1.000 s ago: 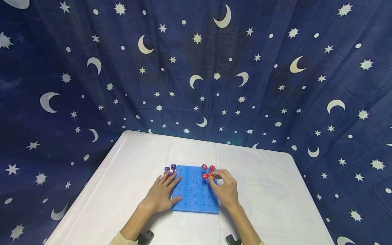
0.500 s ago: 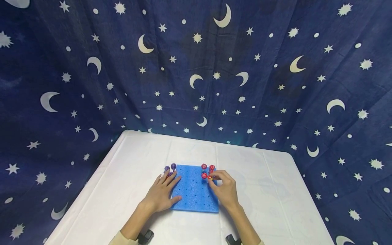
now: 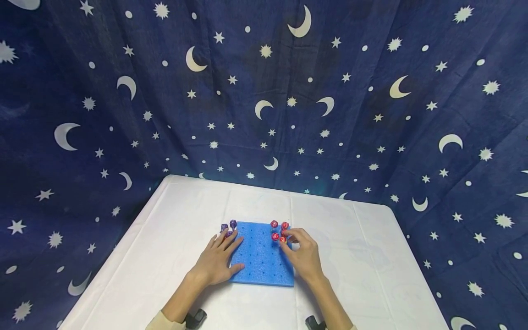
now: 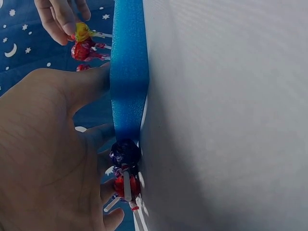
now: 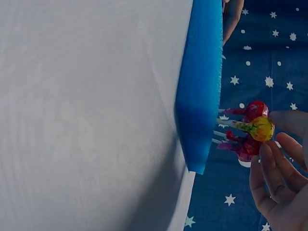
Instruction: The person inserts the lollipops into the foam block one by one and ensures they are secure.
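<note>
A blue foam block point(image 3: 260, 261) with rows of small holes lies on the white table. My left hand point(image 3: 214, 263) rests spread along its left edge, thumb on the foam. Several red lollipops point(image 3: 274, 224) stand upright by their sticks at the block's far right. Beside them a yellow-and-red lollipop point(image 5: 262, 129) has its stick in the foam; my right hand point(image 3: 304, 256) pinches its head between thumb and fingers. Near the left fingertips lie purple lollipops point(image 3: 233, 224) off the block, and the left wrist view shows a red lollipop point(image 4: 126, 186) among them, partly hidden by the hand.
The white tablecloth point(image 3: 350, 275) spreads around the block on all sides. Behind the table hangs a dark blue curtain point(image 3: 231, 114) with moons and stars.
The right fingers, with the yellow-and-red lollipop, have shifted very slightly towards the near side, and more of its wrapper shows. The left hand stays in place.
</note>
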Motion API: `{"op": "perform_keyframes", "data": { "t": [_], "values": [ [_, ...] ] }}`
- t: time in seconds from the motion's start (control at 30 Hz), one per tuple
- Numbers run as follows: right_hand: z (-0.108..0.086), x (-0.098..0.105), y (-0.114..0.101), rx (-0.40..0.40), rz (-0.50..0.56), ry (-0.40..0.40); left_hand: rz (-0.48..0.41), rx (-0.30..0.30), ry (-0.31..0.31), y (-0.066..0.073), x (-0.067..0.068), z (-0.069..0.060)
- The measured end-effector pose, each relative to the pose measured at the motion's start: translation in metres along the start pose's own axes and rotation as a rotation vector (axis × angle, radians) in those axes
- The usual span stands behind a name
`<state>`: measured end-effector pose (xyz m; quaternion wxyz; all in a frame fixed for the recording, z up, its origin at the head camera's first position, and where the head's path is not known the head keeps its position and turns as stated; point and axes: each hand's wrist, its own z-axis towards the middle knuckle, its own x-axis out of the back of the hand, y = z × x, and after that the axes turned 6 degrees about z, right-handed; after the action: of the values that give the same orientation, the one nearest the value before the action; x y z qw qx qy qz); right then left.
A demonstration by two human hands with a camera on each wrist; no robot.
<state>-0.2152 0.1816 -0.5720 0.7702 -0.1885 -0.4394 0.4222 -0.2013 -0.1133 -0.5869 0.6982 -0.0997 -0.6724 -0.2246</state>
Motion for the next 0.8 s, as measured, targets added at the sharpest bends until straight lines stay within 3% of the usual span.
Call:
{"op": "perform_keyframes", "data": {
  "t": [0.33,0.57,0.8],
  "values": [
    [-0.003,0.013,-0.002,-0.028,-0.045,-0.054,-0.003,0.001,0.0,0.0,0.0,0.0],
    [-0.011,0.024,0.003,-0.073,-0.107,-0.1,-0.026,-0.017,0.032,-0.001,-0.001,-0.001],
    [-0.02,0.032,0.003,-0.19,-0.159,-0.225,-0.025,-0.014,0.021,-0.001,-0.001,-0.002]
  ]
}}
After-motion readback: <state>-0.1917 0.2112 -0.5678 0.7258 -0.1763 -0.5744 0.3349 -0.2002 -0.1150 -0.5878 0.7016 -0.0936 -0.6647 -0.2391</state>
